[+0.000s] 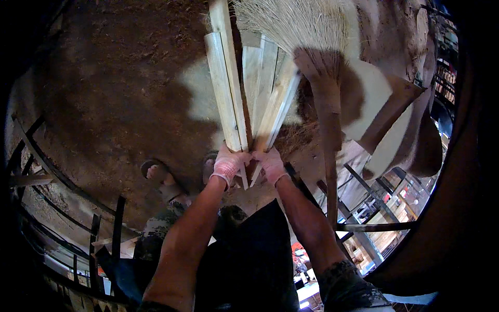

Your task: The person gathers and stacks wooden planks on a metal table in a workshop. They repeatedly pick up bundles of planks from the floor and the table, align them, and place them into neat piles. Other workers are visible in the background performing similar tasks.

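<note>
From where I stand, both gloved hands are busy with timber, close together in front of the body. The left hand in a pale pinkish knitted glove [227,164] grips a bundle of long, straight, pale wooden strips [223,83] near its lower end; most of its length rises above the fist, leaning slightly left, and a short tip pokes out below. The right hand in a matching glove [271,165] is closed round a second bundle of pale, flat-faced wooden strips [280,101], also near the bottom, and this one slants up to the right. The two bundles spread in a V from the hands (the fingers almost meet, and I can't tell if they touch). Between them, further off, show some pale, flat wooden boards [260,70]. Just right of the second bundle is a big straw-coloured broom with fanned bristles [299,23], its long brown handle running down past the right forearm. Underneath spreads a brown, earthy floor [114,88], with a sandalled foot [156,171] left of the hands
</note>
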{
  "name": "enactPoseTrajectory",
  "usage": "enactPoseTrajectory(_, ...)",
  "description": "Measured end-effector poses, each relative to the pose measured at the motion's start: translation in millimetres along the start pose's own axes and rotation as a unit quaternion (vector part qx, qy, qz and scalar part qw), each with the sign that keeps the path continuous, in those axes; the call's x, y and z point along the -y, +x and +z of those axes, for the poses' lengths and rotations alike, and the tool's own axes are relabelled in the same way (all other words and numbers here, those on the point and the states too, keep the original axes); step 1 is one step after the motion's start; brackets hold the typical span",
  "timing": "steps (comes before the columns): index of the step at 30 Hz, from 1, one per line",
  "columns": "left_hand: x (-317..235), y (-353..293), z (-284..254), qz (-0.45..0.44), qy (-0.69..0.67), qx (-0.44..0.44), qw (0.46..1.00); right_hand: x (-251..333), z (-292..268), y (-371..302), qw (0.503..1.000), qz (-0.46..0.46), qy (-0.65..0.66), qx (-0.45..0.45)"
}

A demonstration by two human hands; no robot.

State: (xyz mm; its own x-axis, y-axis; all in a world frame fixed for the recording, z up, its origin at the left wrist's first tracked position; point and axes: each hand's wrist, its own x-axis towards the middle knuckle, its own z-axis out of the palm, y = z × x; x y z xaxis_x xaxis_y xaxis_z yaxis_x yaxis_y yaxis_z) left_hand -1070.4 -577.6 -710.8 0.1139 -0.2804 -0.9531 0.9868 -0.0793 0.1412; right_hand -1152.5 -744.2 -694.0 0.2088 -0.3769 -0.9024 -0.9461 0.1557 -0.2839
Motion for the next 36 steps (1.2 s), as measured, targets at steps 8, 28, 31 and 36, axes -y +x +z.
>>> enactPoseTrajectory(8, 12.0, -13.9, -16.3, -0.036, -0.055, 0.093, 0.994, 24.9, -29.5, 3.0, 0.977, 0.04, -0.011, 0.208)
enactPoseTrajectory(28, -3.2, -71.8, -3.2, 0.024, -0.045, 0.087, 0.995, 44.8, -34.6, -52.6, 0.965, 0.093, 0.125, 0.209)
enactPoseTrajectory(31, -22.9, -117.1, 17.5, 0.042, -0.028, 0.066, 0.997, 55.2, -47.0, -90.5, 0.986, 0.073, 0.031, 0.147)
enactPoseTrajectory(36, -37.2, -198.3, 15.9, -0.053, -0.032, 0.033, 0.998, 96.2, -45.9, -183.0, 0.985, 0.084, 0.072, 0.13)
